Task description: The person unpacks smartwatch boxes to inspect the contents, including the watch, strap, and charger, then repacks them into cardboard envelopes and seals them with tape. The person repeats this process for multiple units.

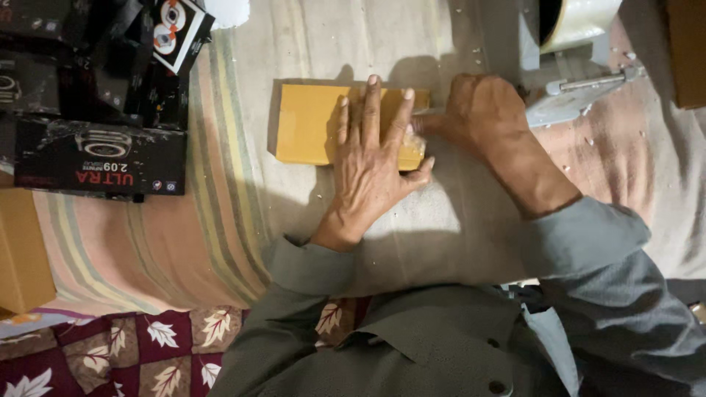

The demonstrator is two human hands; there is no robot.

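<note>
A small tan cardboard box (309,121) lies flat on a pale striped cloth (243,198). My left hand (371,158) presses down on the box's right half, fingers spread and flat. My right hand (482,110) sits curled at the box's right end, fingertips touching that edge where a strip of clear tape shows. Whether the right hand pinches the tape I cannot tell. Grey sleeves cover both forearms.
A tape dispenser (581,88) with a big roll of tape (577,22) stands at the top right. Black printed cartons (95,154) are stacked at the upper left. Another tan box (22,254) sits at the left edge. A brown box (687,51) is at the far right.
</note>
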